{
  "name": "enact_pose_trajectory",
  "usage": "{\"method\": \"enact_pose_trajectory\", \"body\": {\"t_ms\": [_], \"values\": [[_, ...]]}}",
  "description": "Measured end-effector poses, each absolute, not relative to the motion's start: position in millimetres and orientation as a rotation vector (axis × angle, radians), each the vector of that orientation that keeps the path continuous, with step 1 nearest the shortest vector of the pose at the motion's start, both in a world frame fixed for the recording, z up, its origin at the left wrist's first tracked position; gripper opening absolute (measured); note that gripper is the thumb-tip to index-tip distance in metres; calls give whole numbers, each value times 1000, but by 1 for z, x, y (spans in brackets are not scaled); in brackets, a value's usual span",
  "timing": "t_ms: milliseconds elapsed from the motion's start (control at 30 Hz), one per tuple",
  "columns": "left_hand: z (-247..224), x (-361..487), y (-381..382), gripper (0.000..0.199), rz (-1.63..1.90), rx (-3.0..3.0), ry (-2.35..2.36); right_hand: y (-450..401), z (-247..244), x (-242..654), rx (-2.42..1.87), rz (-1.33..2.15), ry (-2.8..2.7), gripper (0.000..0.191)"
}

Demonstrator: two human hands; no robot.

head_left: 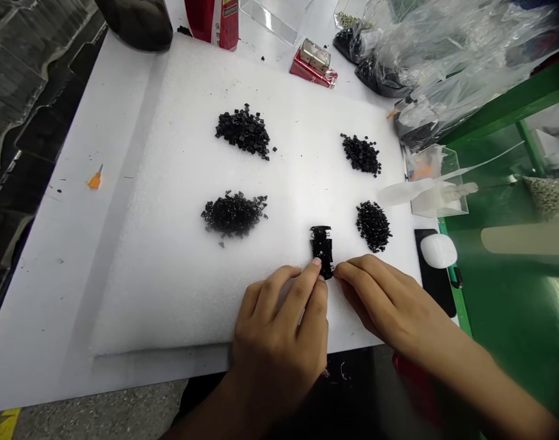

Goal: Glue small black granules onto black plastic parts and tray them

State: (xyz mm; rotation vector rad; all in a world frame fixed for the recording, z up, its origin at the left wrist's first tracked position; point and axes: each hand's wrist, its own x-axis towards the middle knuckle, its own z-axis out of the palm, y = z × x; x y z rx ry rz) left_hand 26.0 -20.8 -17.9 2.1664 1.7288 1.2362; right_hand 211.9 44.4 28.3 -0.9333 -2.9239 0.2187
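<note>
The work looks to be under way on a single black part [322,244], which lies on the white foam sheet [169,287] near its front edge, below and between the right-hand and left-hand piles. Its far end shows plainly; the near end is partly covered by fingers. The left hand [282,333] lays a fingertip on the part; whether it also pinches it, I cannot tell. The right hand [385,299] has its fingertips drawn close together at the part's right edge, a narrow grip, though I cannot tell whether a small piece is held there. I judge this part unfinished, with plenty left: an upper left pile [243,132], a lower left pile [233,214], an upper right pile [361,155] and a lower right pile [373,226] of small black pieces all lie loose

Around the sheet are an orange tip [95,179], a small red box [309,70] with a metal case [315,55] on it, plastic bags [444,55] and a white mouse [438,251]. A soft bottle [403,192] juts in beside the lower right pile, so it may crowd the right hand on that side; nothing visible blocks the part itself except the fingers
</note>
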Motion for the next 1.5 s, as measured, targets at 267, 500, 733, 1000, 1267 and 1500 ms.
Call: {"method": "enact_pose_trajectory", "body": {"t_ms": [267,500,733,1000,1267,1500], "values": [[-16,26,-20,23,1252,2167,1741,48,21,219,-905,285,-2788,28],[-17,27,-20,23,1247,2167,1747,38,18,221,-1062,553,-2534,35],[-15,26,-21,27,1265,2138,1757,61,42,212,-1205,698,-2260,15],[-23,24,-20,31,1342,2204,1766,163,35,119,-1090,588,-2371,12],[-28,24,-16,31,1426,2214,1790,181,9,97,-1107,517,-2509,16],[-27,23,-15,32,1397,2228,1778,186,13,88,-1138,472,-2601,10]]}}
